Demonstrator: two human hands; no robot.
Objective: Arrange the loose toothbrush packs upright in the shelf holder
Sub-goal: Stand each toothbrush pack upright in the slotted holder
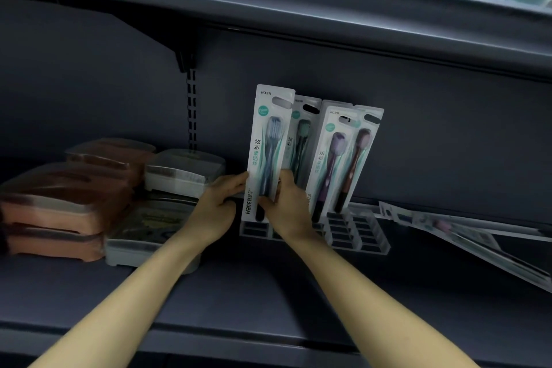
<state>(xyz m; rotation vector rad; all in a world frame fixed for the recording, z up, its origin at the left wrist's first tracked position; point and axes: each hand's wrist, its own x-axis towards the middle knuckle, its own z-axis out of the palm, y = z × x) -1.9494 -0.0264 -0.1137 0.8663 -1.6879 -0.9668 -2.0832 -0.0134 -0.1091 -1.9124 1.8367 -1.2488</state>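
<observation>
A blue toothbrush pack [267,146] stands upright at the left end of the clear slotted holder [358,231], its lower edge at the holder's front slots. My left hand [216,207] grips its lower left edge and my right hand [285,203] grips its lower right edge. Behind it stands a green-brush pack [303,128]. To the right a purple-brush pack [330,158] and a brown-brush pack [360,155] lean in the holder. Several loose packs [466,236] lie flat on the shelf at the right.
Stacked orange soap boxes [56,206] and pale grey boxes [179,172] fill the shelf's left side. The upper shelf [298,18] hangs close above the packs. The shelf's front edge [239,334] runs below my forearms.
</observation>
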